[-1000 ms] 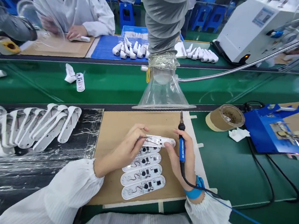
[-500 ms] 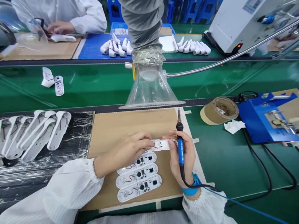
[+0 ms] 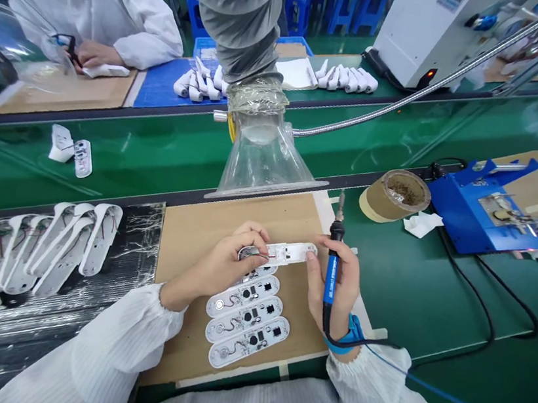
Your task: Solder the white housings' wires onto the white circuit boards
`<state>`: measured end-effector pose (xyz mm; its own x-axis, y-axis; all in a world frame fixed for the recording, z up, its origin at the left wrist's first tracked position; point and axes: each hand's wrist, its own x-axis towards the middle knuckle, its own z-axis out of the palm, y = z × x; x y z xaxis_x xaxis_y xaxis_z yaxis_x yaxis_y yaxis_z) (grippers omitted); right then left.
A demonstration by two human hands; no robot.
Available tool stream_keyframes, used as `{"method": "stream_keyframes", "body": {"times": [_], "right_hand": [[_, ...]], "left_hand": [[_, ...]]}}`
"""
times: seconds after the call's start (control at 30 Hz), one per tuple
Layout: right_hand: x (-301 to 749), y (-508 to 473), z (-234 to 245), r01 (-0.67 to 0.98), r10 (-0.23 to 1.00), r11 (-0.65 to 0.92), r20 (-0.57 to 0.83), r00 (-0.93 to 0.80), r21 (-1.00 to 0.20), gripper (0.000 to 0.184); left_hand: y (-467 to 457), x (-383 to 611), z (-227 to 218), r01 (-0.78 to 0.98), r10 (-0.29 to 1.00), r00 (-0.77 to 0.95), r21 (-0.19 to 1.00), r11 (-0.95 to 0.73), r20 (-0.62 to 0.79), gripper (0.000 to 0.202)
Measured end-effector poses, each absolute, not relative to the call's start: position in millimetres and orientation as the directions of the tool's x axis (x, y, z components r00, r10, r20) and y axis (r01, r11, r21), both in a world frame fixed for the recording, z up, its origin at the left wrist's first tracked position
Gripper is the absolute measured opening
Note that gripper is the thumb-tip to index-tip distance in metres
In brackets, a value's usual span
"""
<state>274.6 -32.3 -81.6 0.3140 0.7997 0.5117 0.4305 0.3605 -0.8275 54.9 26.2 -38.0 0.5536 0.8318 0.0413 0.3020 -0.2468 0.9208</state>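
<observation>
My left hand pinches the left part of a long white plastic panel with small electronics and thin wires on it. At the panel's right end, my right hand rests its thumb on the piece. The same right hand grips a blue-handled soldering iron, its bare tip pointing up and away from the panel. Beneath the hands, several white circuit panels lie in a slanted row on brown cardboard. One of them is partly covered by the held panel and my left hand.
White curved housings stand on black wrapped film at left. A clear fume hood hangs ahead. A brown pot and a blue soldering station sit at right; the iron's cable crosses my wrist. A co-worker sits across the green belt.
My left hand has shifted left along the panel, uncovering more of it. The iron has swung slightly right and more upright. Two white parts on the green belt have moved left.
</observation>
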Motion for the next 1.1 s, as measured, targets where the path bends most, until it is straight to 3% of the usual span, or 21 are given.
{"method": "stream_keyframes", "body": {"times": [0.1, 0.23, 0.53, 1.1], "right_hand": [[274.2, -35.0, -80.6, 0.511, 0.735, 0.442, 0.624, 0.266, -0.738, 0.035], [269.2, -36.9, -81.7, 0.457, 0.796, 0.469, 0.586, 0.152, -0.756, 0.033], [264.5, -35.7, -89.2, 0.403, 0.835, 0.4, 0.509, 0.211, -0.823, 0.019], [264.7, -40.4, -89.6, 0.382, 0.817, 0.411, 0.52, 0.249, -0.828, 0.023]], "left_hand": [[21.1, 62.6, -41.9, 0.316, 0.866, 0.496, 0.918, -0.242, 0.058, 0.011], [12.3, 76.6, -48.1, 0.309, 0.879, 0.458, 0.903, -0.297, 0.132, 0.017], [6.3, 86.1, -56.8, 0.293, 0.883, 0.44, 0.904, -0.31, 0.161, 0.018], [0.3, 92.9, -61.2, 0.265, 0.921, 0.346, 0.924, -0.276, 0.177, 0.013]]}}
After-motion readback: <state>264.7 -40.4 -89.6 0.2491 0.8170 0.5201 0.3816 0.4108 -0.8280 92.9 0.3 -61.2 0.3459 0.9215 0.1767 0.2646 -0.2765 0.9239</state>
